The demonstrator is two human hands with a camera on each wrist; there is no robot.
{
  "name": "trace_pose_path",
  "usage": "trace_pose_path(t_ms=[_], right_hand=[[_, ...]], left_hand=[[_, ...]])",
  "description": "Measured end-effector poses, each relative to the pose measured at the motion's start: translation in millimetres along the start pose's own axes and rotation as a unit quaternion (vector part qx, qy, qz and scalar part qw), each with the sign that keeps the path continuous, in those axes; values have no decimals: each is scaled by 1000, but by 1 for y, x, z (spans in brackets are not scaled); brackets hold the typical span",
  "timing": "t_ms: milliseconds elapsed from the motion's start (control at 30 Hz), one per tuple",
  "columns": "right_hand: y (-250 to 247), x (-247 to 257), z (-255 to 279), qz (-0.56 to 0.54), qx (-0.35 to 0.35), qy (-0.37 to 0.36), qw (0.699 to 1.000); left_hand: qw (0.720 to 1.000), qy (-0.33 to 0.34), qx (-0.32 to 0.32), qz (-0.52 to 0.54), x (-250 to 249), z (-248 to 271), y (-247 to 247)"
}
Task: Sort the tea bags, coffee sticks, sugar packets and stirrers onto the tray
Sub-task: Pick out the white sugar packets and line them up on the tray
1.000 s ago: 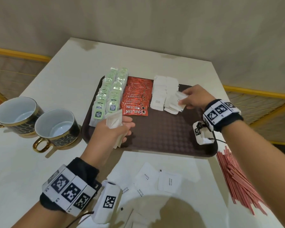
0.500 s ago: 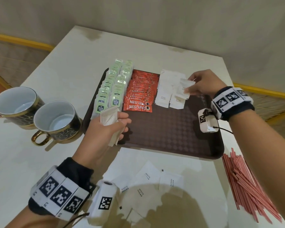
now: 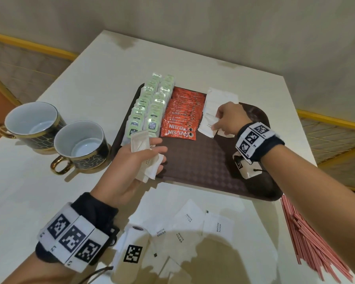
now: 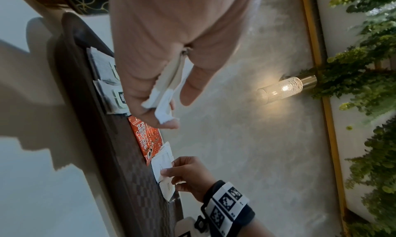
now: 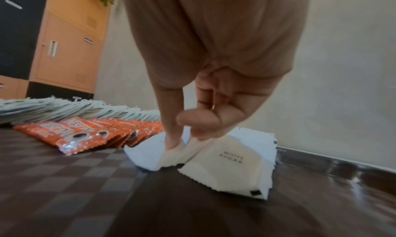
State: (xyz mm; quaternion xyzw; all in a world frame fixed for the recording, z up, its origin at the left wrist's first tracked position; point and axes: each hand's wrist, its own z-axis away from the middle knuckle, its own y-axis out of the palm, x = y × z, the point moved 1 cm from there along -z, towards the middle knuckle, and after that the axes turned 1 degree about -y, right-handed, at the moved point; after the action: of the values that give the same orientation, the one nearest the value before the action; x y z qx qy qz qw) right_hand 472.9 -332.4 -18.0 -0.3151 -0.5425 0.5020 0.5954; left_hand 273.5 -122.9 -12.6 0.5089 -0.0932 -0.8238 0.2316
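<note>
Progress roughly two-thirds, my estimate. Green tea bag sachets [image 3: 150, 107] and red Nescafé coffee sticks [image 3: 181, 117] sit in rows on the far part of the dark brown checkered tray [image 3: 203, 167]. Right hand [image 3: 226, 119] pinches a white sugar packet [image 5: 154, 156] down onto the white rows right of the coffee. Left hand [image 3: 135, 158] grips a small stack of sugar packets [image 3: 148, 160]; count unclear. Left: loose white sugar packets [image 3: 217, 224] on the near white surface [image 3: 70, 201], and the red-striped stirrers [image 3: 307, 242] at near right, untouched.
</note>
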Motion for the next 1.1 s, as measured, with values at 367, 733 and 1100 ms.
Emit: trace_pose_path(t_ms=[367, 733, 1100], right_hand=[[21, 15, 15, 101, -29, -122, 987], [-8, 48, 75, -176, -33, -117, 977], [-6, 76, 160, -389, 54, -86, 916]], left_hand=[[993, -38, 108, -1, -8, 3, -1], [991, -4, 132, -14, -9, 10, -1], [973, -116, 167, 109, -17, 18, -10]])
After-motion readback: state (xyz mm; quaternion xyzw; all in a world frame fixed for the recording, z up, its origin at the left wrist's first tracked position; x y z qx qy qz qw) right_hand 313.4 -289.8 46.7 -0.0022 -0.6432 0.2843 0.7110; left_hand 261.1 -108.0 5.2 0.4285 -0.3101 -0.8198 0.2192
